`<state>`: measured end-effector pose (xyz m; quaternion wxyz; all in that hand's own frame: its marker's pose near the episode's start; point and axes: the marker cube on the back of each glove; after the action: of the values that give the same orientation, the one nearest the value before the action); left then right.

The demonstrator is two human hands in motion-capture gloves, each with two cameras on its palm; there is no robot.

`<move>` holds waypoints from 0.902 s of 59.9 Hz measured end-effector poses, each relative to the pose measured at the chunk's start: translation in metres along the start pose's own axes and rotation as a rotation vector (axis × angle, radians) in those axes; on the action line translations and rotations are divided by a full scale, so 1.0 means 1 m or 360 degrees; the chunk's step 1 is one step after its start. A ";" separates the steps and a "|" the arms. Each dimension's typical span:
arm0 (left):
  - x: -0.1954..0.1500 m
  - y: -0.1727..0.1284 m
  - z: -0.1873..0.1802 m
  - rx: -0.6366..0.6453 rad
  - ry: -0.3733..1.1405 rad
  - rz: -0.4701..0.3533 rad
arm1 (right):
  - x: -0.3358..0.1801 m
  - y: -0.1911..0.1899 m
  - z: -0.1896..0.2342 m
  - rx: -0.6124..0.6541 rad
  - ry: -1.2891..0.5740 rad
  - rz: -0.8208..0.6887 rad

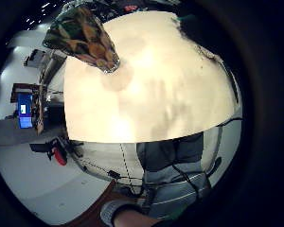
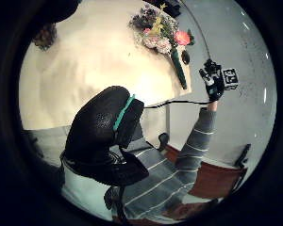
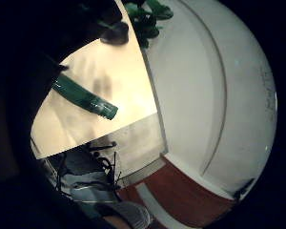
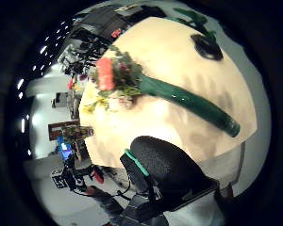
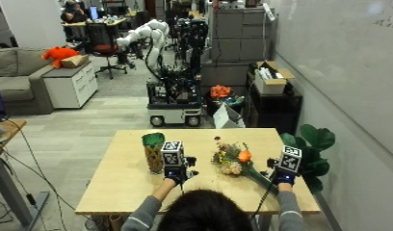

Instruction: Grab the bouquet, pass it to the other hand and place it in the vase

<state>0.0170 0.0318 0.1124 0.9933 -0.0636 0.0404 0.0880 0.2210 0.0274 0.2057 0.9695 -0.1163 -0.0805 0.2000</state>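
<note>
Both grips empty, fingers relaxed, left hand (image 5: 175,173), right hand (image 5: 283,177), green-wrapped bouquet (image 5: 238,163) lying flat, mottled tall vase (image 5: 153,152) upright.

The bouquet (image 4: 132,84) lies flat on the counter (image 4: 179,47), its flower heads toward nine o'clock and its wrapped green stem (image 4: 193,106) running out toward four o'clock, ending near the counter's edge. A dark round object (image 4: 206,47) sits on the counter at about one o'clock, well apart from the stem. A gloved thumb (image 4: 167,167) fills the space at six o'clock, clear of the bouquet. Another gloved hand (image 4: 73,179) shows off the counter at eight o'clock.
</note>
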 end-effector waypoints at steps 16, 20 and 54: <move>0.000 -0.004 0.015 -0.0047 -0.0001 -0.0010 | 0.021 0.028 0.056 0.0022 -0.0060 0.0063; 0.002 -0.001 0.017 -0.0080 0.0008 0.0011 | 0.023 0.031 0.070 -0.0014 -0.0072 0.0075; -0.006 0.000 0.015 -0.0094 0.0013 -0.0026 | 0.018 0.014 0.061 0.0497 0.0157 0.0108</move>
<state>0.0122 0.0329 0.1281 0.9915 -0.0935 0.0413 0.0809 0.2202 0.0593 0.2626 0.9713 0.0234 0.0032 0.2368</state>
